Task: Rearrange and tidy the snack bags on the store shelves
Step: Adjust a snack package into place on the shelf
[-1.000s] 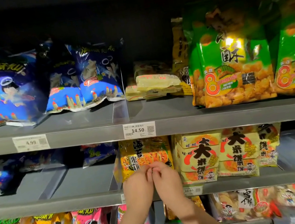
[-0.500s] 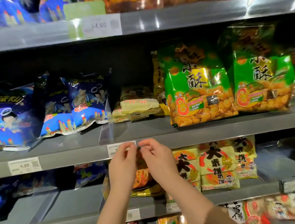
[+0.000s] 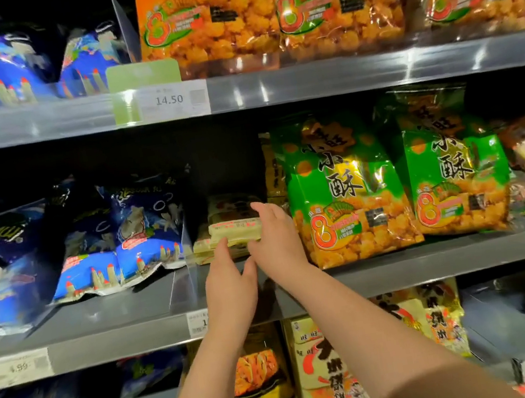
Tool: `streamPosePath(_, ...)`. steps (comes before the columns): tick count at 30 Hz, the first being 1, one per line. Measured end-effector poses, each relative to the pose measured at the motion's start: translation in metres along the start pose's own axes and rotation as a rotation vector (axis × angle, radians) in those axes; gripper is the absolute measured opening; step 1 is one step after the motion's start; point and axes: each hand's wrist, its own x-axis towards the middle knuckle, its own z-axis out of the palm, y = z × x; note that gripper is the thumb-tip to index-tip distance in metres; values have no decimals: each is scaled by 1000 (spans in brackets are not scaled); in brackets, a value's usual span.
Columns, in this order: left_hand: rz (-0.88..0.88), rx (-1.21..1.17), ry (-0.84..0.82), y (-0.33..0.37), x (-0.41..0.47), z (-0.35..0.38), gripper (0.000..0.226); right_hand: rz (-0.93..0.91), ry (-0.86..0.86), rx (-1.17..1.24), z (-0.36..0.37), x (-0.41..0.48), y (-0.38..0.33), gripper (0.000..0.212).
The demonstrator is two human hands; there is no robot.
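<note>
Head view: both arms are reaching up to the middle shelf (image 3: pixel 99 313), where flat pale-yellow snack packs (image 3: pixel 235 229) are lying in a low stack behind the shelf lip.
Left hand: the left hand (image 3: pixel 230 284) is sitting just below and in front of the stack, fingers (image 3: pixel 222 245) spread and loose, tips touching the lower front edge of the packs, not closing on anything.
Right hand: the right hand (image 3: pixel 276 238) is resting against the right end of the stack, fingers partly curled with the tips laid over the top pack; whether it is actually pinching the pack cannot be told from here.
Neighbours: a tall green bag (image 3: pixel 346 191) is standing just to the right of the stack, close beside the right hand; dark blue bags (image 3: pixel 144 229) are leaning on the far side of a clear divider (image 3: pixel 185 246) to the left.
Step in hand: it looks like the start of squaring up or pulling forward the flat packs.
Risk, green bag: it is standing upright and looks top-heavy, so a nudge from the right wrist could tip it forward off the shelf.
Risk, stack: the packs look slick and loosely piled, so dragging only the top one may be sliding the others askew or over the edge.
Risk, divider: pushing the stack left could be jamming it against the clear divider.
</note>
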Motion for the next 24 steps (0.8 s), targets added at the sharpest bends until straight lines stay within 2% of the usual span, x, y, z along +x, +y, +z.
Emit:
streamPosePath(3, -10, -27, -1, -8, 4, -4, 60, 38, -123, -190, 9, 19, 8, 80)
streamPosePath(6, -10, -55, 17, -14, 4, -6, 61, 83, -220, -342, 21, 38, 17, 85)
streamPosePath(9, -19, -81, 17, -16, 5, -7, 62, 109, -265, -442, 31, 53, 25, 70)
streamPosePath(11, -47, -112, 18, -14, 7, -9, 63, 72, -199, -449, 33, 57, 25, 54)
streamPosePath(15, -145, -234, -9, -2, 11, -16, 65, 44, 31, -256, 23, 45, 9, 42)
streamPosePath(18, -190, -410, -44, 10, 11, -17, 83, 24, 137, -22, 10, 16, -1, 43)
streamPosePath(21, -111, -515, -43, 17, 8, -13, 97, 62, 155, 392, 10, -21, -9, 37)
streamPosePath(24, -177, -589, 60, 19, 5, -6, 109, 90, 93, 493, 22, -44, -7, 37)
